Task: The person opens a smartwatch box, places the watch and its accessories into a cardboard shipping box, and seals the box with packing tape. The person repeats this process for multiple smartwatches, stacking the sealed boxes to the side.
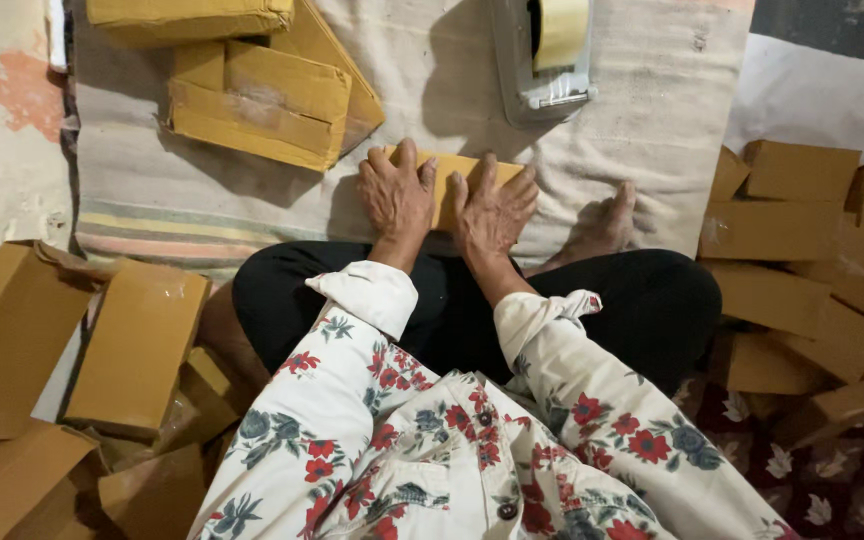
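Note:
I sit cross-legged on a striped woven mat (152, 215). A small flat brown cardboard box (449, 178) lies on the mat right in front of my legs. My left hand (396, 195) rests palm down on its left part, fingers pointing away from me. My right hand (494, 210) presses on its right part, fingers spread over the top. Both hands hold the box against the mat. My sleeves are white with red flowers.
A tape dispenser (544, 55) with a yellowish roll stands on the mat beyond the box. Flattened cardboard boxes (262, 95) lie at the back left. Assembled boxes (137, 345) pile up at my left, more boxes (802, 250) at my right. My bare foot (602, 228) sticks out right.

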